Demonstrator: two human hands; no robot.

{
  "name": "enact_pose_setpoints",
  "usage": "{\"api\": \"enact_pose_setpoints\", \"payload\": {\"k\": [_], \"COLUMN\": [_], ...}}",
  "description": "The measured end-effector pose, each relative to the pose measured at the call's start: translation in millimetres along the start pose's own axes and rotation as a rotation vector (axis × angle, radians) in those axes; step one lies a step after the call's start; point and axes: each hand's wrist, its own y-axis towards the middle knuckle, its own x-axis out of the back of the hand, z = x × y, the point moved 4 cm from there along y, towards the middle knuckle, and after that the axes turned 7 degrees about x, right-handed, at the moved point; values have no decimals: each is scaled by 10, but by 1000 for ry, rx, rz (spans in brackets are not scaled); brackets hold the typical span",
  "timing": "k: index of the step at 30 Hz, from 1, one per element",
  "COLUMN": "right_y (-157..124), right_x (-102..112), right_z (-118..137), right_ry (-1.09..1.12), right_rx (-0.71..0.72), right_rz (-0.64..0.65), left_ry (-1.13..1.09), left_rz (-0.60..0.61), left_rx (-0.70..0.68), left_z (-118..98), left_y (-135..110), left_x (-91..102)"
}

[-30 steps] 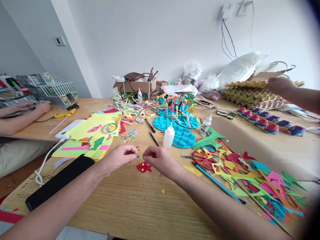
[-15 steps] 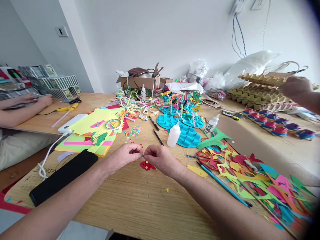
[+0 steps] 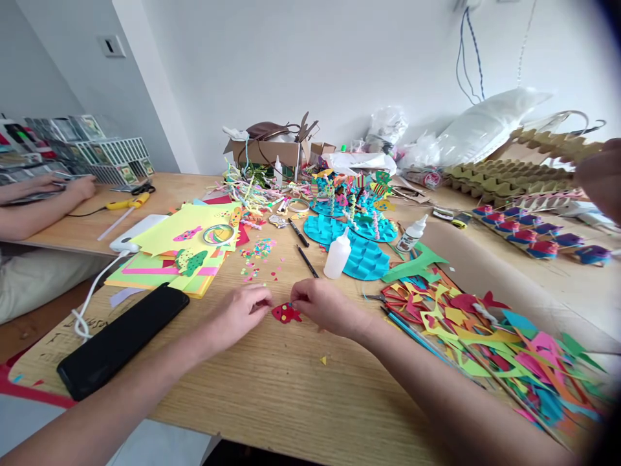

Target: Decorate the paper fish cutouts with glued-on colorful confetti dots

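Observation:
Flat on the wooden table between my hands lies a small red paper fish with pale yellow dots. My left hand is just left of the fish's head, thumb and fingers drawn together; whatever is between them, if anything, is hidden. The pinched fingertips of my right hand are at the upper edge of the fish near its tail, with a tiny blue spot beside them. I cannot make out what that pinch holds. Small paper confetti is scattered beyond my left hand. A black pen lies beyond my right hand.
A white squeeze bottle stands by blue egg-tray pieces. Coloured paper scraps cover the right side. Paper sheets and a black case lie left. Another person's hand is far right; someone's arm is far left.
My hands, together above the fish before, are now apart: the left slightly left and lower, the right at the fish. The fish shows more fully. The co-worker's hand at right has shifted rightward.

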Motion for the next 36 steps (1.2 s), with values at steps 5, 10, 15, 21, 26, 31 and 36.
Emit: {"api": "enact_pose_setpoints", "payload": {"k": [5, 10, 15, 21, 26, 31, 36], "right_y": [31, 107, 159, 165, 178, 189, 196], "right_x": [-5, -55, -82, -63, -83, -94, -92], "right_z": [25, 115, 164, 220, 225, 222, 225], "right_ry": [-147, -286, -382, -441, -466, -478, -483], "right_rx": [49, 79, 95, 117, 136, 128, 120], "right_rz": [91, 182, 256, 298, 315, 324, 327], "left_ry": [198, 246, 259, 269, 279, 278, 277], "left_rz": [-78, -116, -139, -155, -163, -161, -157], "left_rx": [-217, -274, -296, -299, -301, -298, -299], "left_z": [-37, 38, 71, 62, 47, 46, 58], "left_y": [-148, -180, -201, -208, -201, -205, -207], "left_x": [-143, -229, -258, -263, -258, -257, -261]}}
